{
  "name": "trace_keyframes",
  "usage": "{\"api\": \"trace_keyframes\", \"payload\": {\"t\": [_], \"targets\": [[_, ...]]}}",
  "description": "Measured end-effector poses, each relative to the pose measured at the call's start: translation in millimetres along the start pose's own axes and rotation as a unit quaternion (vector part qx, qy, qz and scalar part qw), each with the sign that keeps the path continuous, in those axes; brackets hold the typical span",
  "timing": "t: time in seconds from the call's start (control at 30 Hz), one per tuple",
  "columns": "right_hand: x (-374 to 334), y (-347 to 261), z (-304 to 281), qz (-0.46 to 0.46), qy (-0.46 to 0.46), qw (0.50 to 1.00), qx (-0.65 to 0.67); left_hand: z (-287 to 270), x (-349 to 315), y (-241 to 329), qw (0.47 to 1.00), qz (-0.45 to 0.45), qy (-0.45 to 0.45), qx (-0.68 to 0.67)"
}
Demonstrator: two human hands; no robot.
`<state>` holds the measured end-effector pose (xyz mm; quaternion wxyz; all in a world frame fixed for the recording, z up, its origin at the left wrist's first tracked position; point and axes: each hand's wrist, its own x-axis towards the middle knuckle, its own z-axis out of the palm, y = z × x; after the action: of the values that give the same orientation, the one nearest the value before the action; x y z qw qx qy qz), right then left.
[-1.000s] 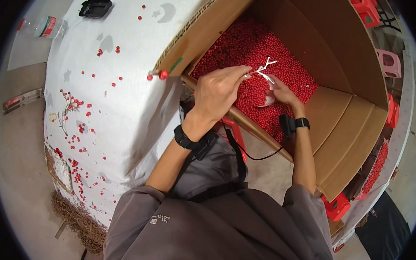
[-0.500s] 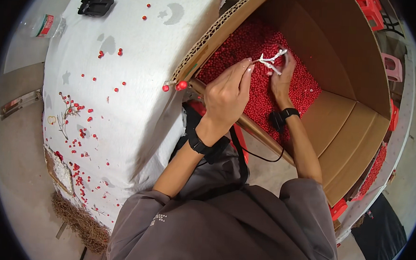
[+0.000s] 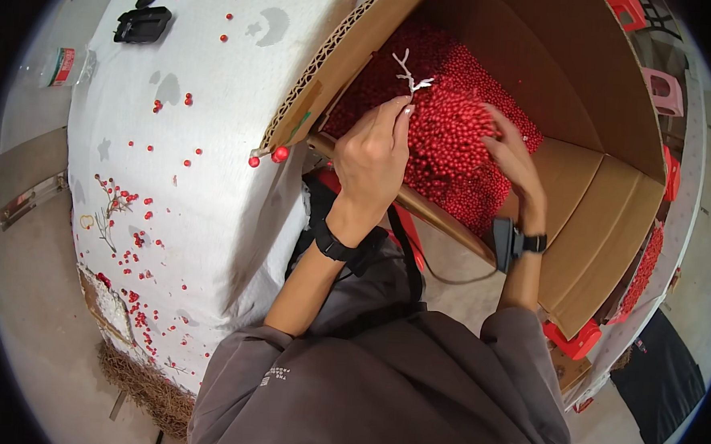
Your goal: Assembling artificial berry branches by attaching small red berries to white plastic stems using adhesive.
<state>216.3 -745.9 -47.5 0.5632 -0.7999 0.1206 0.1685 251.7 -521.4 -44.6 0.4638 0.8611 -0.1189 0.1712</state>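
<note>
My left hand point(image 3: 373, 152) pinches a small white branching twig point(image 3: 412, 79) between thumb and fingertips, above the near side of an open cardboard box point(image 3: 591, 258). Its forked tips point away from me. Inside the box, many glossy red berries point(image 3: 454, 135) form a thick heap. My right hand point(image 3: 514, 150) is at the heap's right edge, with fingers apart and slightly bent, the fingertips at the berries. No twig shows in it. Slight blur hides whether those fingers touch single berries. Both wrists wear black straps, the right one with a dark block attached.
To the left, a white-covered table point(image 3: 210, 238) carries scattered red berries, a berry sprig point(image 3: 111, 201) and a black plastic part point(image 3: 143, 23). A clear bottle point(image 3: 64, 68) lies beyond it. Brown twigs point(image 3: 149, 396) are piled below. Pink and red stools point(image 3: 662, 92) stand right of the box.
My right hand has drawn back from the white twig toward the right and nearer to me. The twig stays in my left hand, now turned to point away. The view has shifted slightly.
</note>
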Motion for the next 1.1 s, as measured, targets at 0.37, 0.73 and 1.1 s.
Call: {"api": "trace_keyframes", "payload": {"t": [0.37,0.73,1.1], "targets": [[-15,-84,16,-0.092,0.342,0.904,-0.241,-8,3,6,0.992,-0.058,-0.109,-0.001],[95,76,26,-0.236,0.367,0.868,-0.238,-1,1,5,0.994,-0.053,-0.082,-0.056],[56,61,69,-0.023,-0.098,0.986,0.133,1,2,7,0.995,-0.061,-0.076,0.001]]}}
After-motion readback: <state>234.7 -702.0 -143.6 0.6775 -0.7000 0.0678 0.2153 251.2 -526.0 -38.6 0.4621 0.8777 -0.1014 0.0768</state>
